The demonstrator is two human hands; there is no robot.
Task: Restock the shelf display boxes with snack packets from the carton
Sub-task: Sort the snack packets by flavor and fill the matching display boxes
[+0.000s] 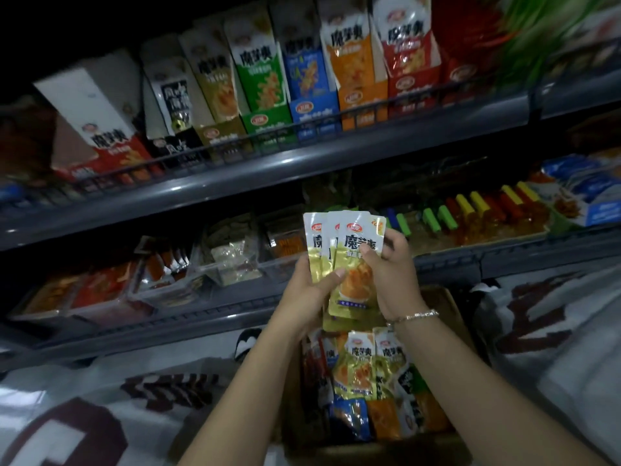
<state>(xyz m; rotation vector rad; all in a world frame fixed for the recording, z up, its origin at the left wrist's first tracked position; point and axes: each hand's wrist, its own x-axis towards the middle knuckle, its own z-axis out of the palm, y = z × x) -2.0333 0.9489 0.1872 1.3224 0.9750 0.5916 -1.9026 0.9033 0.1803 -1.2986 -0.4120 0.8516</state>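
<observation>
Two grey shelves (235, 176) cross the view, the upper one carrying seven upright display boxes (265, 82) in a row, each a different colour. Below, an open carton (447, 307) holds a jumble of snack packets (361, 368). Above it, at least three fanned yellow packets (346, 253) are gripped by both hands, left hand (311, 290) and right hand (391, 270), fingers curled round them.

The fanned snack packets (342, 253) were glossy foil; the carton (447, 317) matt brown cardboard; the shelf edge (235, 183) smooth grey metal; the bracelet (415, 316) shiny metal.
</observation>
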